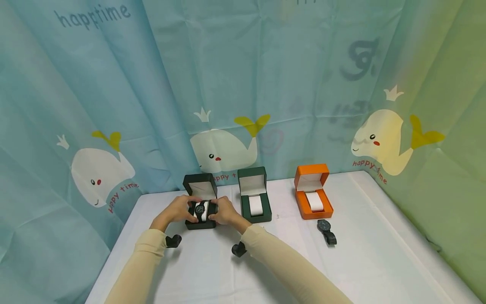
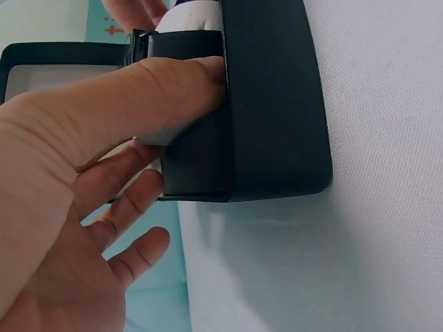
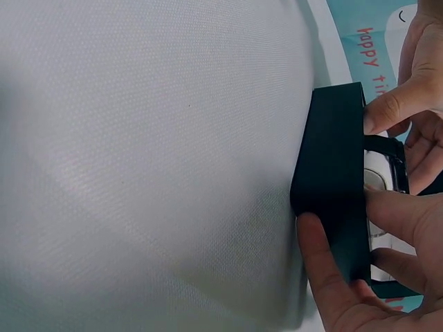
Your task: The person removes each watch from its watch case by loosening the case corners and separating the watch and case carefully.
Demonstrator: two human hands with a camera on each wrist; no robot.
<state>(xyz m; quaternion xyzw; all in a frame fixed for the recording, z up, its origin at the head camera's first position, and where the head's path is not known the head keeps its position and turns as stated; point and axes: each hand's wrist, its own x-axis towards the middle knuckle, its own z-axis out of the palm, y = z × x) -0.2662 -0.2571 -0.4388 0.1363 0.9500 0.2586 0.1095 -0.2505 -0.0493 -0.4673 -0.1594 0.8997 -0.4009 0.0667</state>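
Observation:
At the table's back left stands an open black watch box (image 1: pixel 201 225), its lid raised. In it, a black wristwatch (image 1: pixel 199 209) is wrapped around a white cushion (image 1: pixel 206 210). My left hand (image 1: pixel 181 210) holds the cushion's left side, thumb (image 2: pixel 166 93) reaching inside the front wall. From the right, my right hand (image 1: pixel 227 211) grips the box's right part, one finger (image 3: pixel 315 238) outside the wall and others over the rim beside the watch. Part of the watch is hidden by fingers in the wrist views.
Just right is an open green watch box (image 1: pixel 263 219) with a white cushion (image 1: pixel 256 205). Farther right stands an open orange watch box (image 1: pixel 322 215), also with a cushion. In front of it lies another black wristwatch (image 1: pixel 325 230). A printed curtain (image 1: pixel 296 84) hangs behind the white table (image 1: pixel 288 253).

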